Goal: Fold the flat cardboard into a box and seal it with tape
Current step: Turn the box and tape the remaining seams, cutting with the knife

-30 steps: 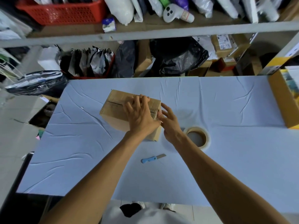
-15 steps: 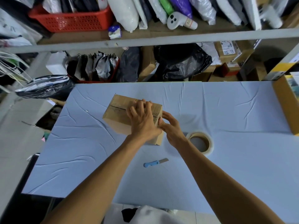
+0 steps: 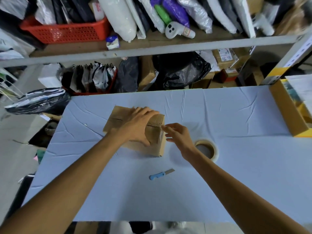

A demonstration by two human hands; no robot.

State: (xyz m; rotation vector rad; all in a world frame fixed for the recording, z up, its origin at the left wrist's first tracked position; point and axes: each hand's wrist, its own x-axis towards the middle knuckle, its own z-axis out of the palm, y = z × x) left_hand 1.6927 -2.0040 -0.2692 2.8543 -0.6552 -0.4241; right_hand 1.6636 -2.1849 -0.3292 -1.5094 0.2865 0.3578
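We saw the cardboard box [image 3: 118,123] standing on the blue table [image 3: 219,183]. Our left hand [image 3: 136,125] lay flat and open on its top, pressing it down. Our right hand [image 3: 179,134], fingers loosely spread and holding nothing, touched the box's right edge. The tape roll [image 3: 214,150] and a blue knife [image 3: 160,174] lay near.

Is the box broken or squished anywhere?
No tear or dent shows. The cardboard box has a dark slit where its top flaps meet. The left hand presses the top; the right hand touches its end.
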